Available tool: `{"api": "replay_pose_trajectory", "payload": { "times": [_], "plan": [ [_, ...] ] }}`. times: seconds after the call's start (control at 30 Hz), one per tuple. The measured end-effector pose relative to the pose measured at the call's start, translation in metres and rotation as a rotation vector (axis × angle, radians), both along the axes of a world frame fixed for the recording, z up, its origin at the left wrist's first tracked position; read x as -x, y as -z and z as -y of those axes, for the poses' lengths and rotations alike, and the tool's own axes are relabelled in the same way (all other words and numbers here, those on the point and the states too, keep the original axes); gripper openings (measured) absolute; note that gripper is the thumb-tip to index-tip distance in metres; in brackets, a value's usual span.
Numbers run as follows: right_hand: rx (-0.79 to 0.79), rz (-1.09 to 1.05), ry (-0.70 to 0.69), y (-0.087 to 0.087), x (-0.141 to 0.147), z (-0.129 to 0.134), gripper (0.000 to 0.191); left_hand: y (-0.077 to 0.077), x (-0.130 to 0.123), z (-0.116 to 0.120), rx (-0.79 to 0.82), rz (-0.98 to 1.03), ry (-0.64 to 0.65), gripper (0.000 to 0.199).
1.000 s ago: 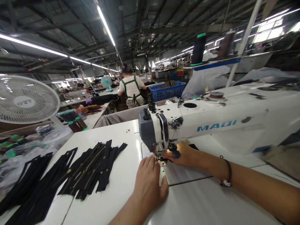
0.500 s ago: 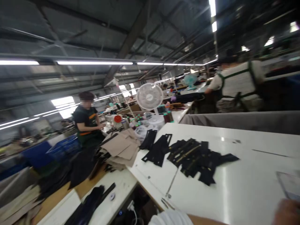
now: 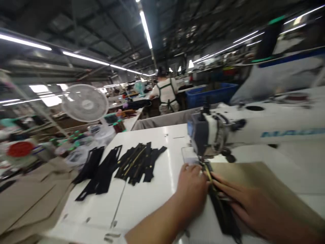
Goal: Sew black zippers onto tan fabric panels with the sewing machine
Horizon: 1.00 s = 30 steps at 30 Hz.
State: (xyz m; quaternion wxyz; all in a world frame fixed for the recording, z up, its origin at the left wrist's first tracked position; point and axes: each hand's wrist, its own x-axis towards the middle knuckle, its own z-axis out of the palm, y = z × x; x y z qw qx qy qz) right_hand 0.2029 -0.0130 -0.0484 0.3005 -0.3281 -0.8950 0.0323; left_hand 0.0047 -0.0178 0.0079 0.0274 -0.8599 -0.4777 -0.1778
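A black zipper (image 3: 221,211) with gold teeth runs from under the sewing machine's needle area (image 3: 202,159) down toward me. My left hand (image 3: 193,186) is closed at the zipper's upper left edge, fingers curled close to the presser foot. From the other side, my right hand (image 3: 245,200) grips the zipper's edge, its fingers pointing at the needle and partly blurred. Beneath the right hand lies a tan fabric panel (image 3: 254,173), which reaches under the machine arm (image 3: 279,125).
Several black zippers (image 3: 137,162) and black fabric strips (image 3: 101,176) lie left on the white table (image 3: 149,206). Tan panels (image 3: 33,196) are piled at far left. Behind stand a white fan (image 3: 85,102), a blue bin (image 3: 212,95) and a co-worker (image 3: 166,91) seen from behind.
The view has swung right, bringing the sewing machine into sight. Both hands are now at the zipper under it; before, only a blurred hand showed at the lower right corner.
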Motion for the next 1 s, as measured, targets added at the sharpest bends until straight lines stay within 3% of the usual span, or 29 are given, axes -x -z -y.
{"api": "replay_pose_trajectory", "payload": {
  "times": [0.1,0.27,0.7,1.0],
  "plan": [
    [0.068,0.144,0.078,-0.017,0.004,0.008,0.054,0.0,0.002,-0.009,-0.015,0.003,0.03,0.019],
    [0.18,0.176,0.077,-0.035,0.017,0.008,0.057,-0.002,0.003,-0.007,-0.094,-0.049,0.059,0.022],
    [0.136,0.221,0.118,-0.043,0.014,0.011,0.046,-0.009,-0.003,-0.008,-0.15,-0.164,0.062,0.019],
    [0.102,0.241,0.114,-0.039,0.009,0.012,0.043,-0.013,-0.007,-0.004,-0.024,-0.155,0.017,0.014]
  ]
}}
